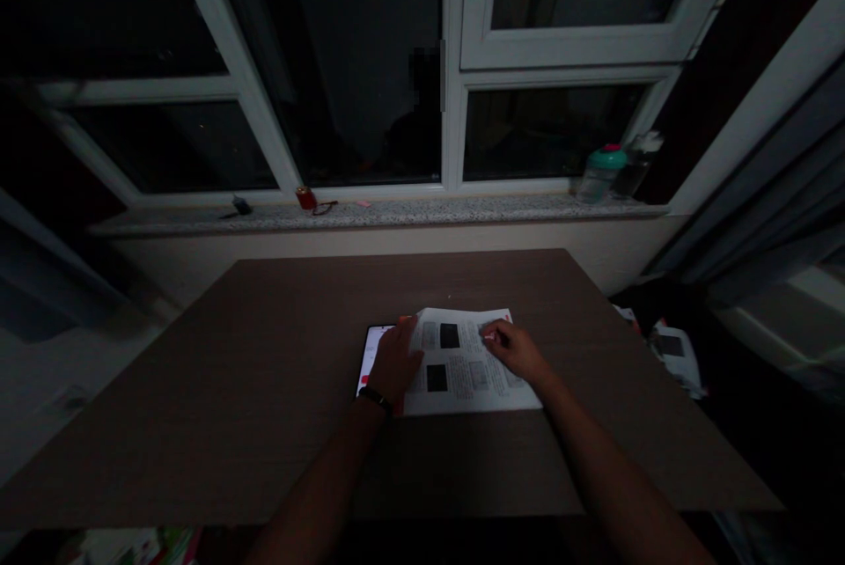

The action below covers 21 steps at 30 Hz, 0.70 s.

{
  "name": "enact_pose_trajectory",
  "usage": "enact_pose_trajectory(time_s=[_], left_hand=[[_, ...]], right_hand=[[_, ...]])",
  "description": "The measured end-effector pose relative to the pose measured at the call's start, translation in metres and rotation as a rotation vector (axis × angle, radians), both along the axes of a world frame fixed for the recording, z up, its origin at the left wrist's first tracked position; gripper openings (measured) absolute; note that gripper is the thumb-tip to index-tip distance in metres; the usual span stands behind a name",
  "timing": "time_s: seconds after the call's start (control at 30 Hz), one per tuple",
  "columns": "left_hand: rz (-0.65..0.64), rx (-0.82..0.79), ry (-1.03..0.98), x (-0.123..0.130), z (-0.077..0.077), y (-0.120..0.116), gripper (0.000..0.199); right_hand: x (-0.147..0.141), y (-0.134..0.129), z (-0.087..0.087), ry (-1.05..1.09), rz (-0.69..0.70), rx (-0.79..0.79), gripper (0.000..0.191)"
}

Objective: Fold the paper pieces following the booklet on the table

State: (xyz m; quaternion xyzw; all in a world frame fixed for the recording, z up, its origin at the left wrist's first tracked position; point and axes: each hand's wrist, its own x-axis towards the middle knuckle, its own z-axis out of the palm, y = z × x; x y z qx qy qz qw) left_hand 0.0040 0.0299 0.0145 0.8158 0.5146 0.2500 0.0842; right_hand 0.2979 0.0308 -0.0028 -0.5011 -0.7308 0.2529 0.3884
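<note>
The printed paper [455,378] is lying on the counter [264,371], the left hand [396,361] resting open on its left edge, the right hand [519,354] curling its grip over the far right part, whatever it's holding unclear.

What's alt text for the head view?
In a dim room, a person's left hand lies along the left side of a printed page while the curled right hand is at its right side. A lit phone is beside the left hand on a brown table, facing a dark window.
</note>
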Motion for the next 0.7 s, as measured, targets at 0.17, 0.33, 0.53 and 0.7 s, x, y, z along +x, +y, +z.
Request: enact_pose_trajectory(time_s=[0.17, 0.33, 0.53, 0.7], left_hand=[[-0.032, 0.043, -0.148, 0.005, 0.014, -0.008, 0.074], [0.063, 0.083, -0.197, 0.007, 0.021, -0.010, 0.075], [-0.060, 0.083, -0.156, 0.005, 0.016, -0.008, 0.069], [-0.244, 0.021, -0.110, 0.008, 0.020, -0.013, 0.070]], right_hand=[[-0.001, -0.001, 0.002, -0.003, -0.002, 0.003, 0.014], [-0.001, -0.001, 0.002, -0.002, -0.004, 0.012, 0.014], [-0.001, -0.001, 0.002, -0.002, -0.003, 0.018, 0.014], [-0.002, -0.003, 0.006, 0.003, 0.007, 0.030, 0.013]])
